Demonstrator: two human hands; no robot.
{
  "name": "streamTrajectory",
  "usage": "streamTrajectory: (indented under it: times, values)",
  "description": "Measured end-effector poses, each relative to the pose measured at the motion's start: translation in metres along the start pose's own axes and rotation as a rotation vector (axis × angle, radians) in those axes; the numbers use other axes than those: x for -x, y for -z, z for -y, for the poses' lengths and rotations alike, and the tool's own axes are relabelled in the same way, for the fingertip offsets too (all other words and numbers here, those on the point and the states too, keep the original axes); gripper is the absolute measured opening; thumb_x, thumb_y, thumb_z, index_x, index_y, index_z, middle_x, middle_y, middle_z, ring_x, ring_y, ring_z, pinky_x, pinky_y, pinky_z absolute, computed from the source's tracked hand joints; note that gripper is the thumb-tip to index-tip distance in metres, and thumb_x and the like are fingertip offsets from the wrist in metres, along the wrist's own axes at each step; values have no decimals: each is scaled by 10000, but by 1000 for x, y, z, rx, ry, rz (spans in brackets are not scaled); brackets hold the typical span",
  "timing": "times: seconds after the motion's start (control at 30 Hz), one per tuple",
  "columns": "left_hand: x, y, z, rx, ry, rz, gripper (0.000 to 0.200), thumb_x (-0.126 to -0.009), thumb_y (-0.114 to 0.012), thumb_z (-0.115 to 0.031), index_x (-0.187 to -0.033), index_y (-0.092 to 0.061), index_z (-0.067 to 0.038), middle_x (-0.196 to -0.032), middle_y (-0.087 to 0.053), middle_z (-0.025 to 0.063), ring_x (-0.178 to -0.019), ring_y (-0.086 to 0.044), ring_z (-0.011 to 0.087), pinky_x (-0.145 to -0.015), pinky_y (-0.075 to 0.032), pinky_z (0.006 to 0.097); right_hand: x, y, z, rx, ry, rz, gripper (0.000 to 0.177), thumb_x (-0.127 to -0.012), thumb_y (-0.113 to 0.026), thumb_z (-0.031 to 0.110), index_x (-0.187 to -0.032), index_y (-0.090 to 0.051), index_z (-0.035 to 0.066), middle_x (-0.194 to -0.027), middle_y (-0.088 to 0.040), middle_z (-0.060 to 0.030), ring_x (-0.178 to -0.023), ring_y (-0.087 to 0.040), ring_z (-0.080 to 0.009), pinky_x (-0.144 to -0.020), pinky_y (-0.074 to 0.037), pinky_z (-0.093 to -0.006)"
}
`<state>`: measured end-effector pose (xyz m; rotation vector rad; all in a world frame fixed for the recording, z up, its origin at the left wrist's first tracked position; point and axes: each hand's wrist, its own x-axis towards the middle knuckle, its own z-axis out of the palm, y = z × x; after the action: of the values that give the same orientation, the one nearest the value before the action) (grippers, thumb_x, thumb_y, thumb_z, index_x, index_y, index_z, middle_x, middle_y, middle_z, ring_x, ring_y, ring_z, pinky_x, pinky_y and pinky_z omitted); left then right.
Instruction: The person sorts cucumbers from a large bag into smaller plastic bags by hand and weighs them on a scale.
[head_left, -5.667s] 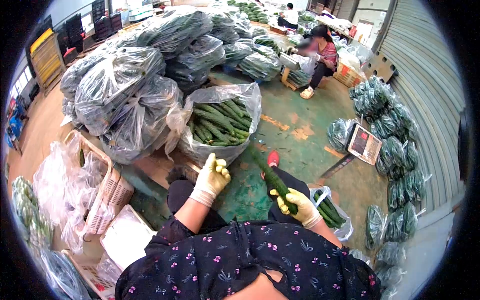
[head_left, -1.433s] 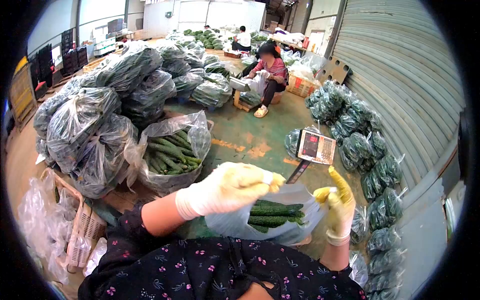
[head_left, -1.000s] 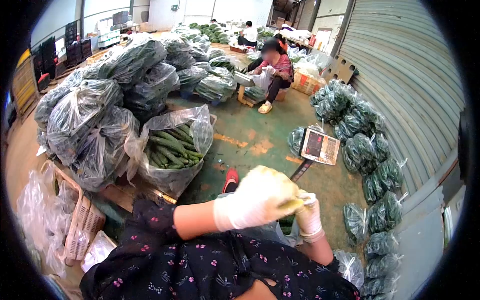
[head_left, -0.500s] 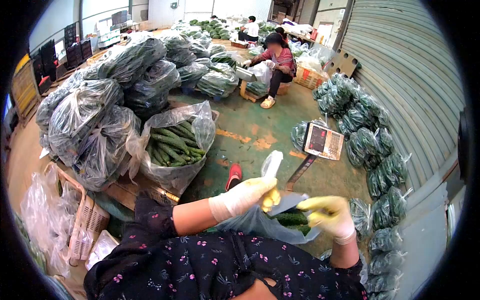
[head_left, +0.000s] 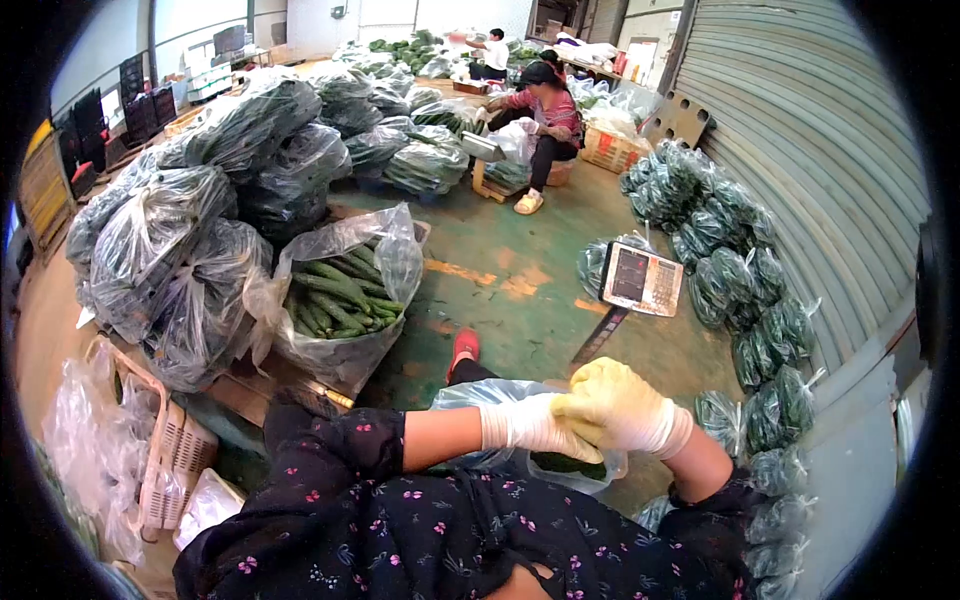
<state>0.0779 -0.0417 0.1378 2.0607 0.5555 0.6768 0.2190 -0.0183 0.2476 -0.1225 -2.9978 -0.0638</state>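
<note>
My left hand [head_left: 535,424], in a pale glove, reaches across a clear plastic bag [head_left: 480,396] with its fingers bent down over the mouth. My right hand [head_left: 622,405], in a yellowish glove, is closed and pressed against the left one; whatever it pinches is hidden. Dark green cucumbers [head_left: 562,463] show inside the bag below my hands. Just beyond them stands a scale display [head_left: 642,279] with a keypad, on a post.
To the left, a large open bag holds loose cucumbers [head_left: 340,295], beside piled full bags [head_left: 165,265]. A crate [head_left: 185,455] with plastic bags stands lower left. Tied bags [head_left: 775,345] line the shutter wall at right. A co-worker [head_left: 545,115] sits ahead by another scale.
My hands were apart and are now together over the bag: the left moved right and down, the right moved left. The whitish plastic piece above my left hand no longer shows.
</note>
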Motion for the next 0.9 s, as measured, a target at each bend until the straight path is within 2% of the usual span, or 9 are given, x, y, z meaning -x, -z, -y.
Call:
streamTrajectory:
  times: [0.13, 0.2, 0.27, 0.33, 0.47, 0.57, 0.67, 0.73, 0.9]
  values:
    - [-4, -16, 35, 140, 41, -91, 370, -847, -606, -301, -1174, -534, -143, -1127, -577, 97, -1094, -529, 231, -940, -415, 360, -9, -19, 6, -78, 12, -150, 213, -668, -616, 186, -863, -583, 108, -652, -538, -72, -655, -562, -291, -604, -444, -407]
    - [-5, -15, 40, -125, 208, -21, 380, -896, -538, -342, -1210, -484, -134, -1136, -558, 83, -1056, -527, 202, -904, -426, 353, 2, -15, 3, -92, -124, -32, 333, -699, -661, 180, -1015, -601, 94, -708, -579, -82, -724, -590, -299, -669, -471, -396]
    - [2, -19, 49, 259, 190, -133, 359, -913, -494, -419, -1099, -552, -117, -953, -616, 72, -834, -572, 169, -697, -474, 309, 17, -8, 8, -380, -506, -333, 463, -729, -711, 226, -1144, -571, 73, -811, -630, -100, -821, -615, -311, -761, -482, -387]
    - [7, 3, 7, 610, 510, -78, 392, -923, -469, -454, -957, -620, -94, -764, -626, 49, -644, -540, 120, -516, -408, 246, 47, -13, 0, -398, -528, -242, 474, -753, -727, 250, -1157, -583, 48, -891, -657, -114, -852, -634, -255, -798, -486, -344]
    - [0, -5, 34, 851, 334, -139, 393, -922, -498, -432, -984, -637, -70, -729, -598, 28, -521, -495, 106, -457, -382, 235, 66, -24, 31, -797, -901, -264, 277, -752, -727, 169, -993, -666, 45, -833, -669, -91, -756, -630, -152, -717, -493, -287]
    - [7, 6, 10, 727, 296, -67, 257, -907, -530, -233, -1060, -634, -55, -845, -640, 47, -593, -507, 101, -482, -405, 223, 54, -15, 42, -584, -574, -411, 316, -718, -750, 200, -978, -659, 45, -929, -664, -100, -836, -640, -201, -754, -495, -325]
    - [-2, -8, 16, 357, 15, -106, 187, -837, -576, -136, -1006, -640, -88, -809, -658, 24, -671, -618, 162, -542, -459, 283, 38, -31, 31, -1340, -738, -731, 427, -870, -604, 300, -1170, -545, 2, -1095, -614, -136, -964, -608, -233, -866, -469, -349]
    - [-3, 1, -11, -520, 24, -121, 164, -814, -563, -124, -961, -628, -94, -786, -645, 45, -694, -622, 236, -573, -473, 335, 38, -88, -10, -1775, -522, -577, 478, -946, -464, 348, -1215, -490, -47, -1144, -586, -138, -1039, -571, -210, -918, -443, -344]
    - [-13, 9, -21, -1001, -360, -431, 67, -698, -592, -152, -764, -604, -150, -652, -585, 32, -655, -606, 245, -602, -453, 379, 49, -124, -37, -2037, -658, -443, 345, -939, -478, 234, -1182, -528, -5, -1138, -590, -86, -1024, -567, -162, -916, -440, -308]
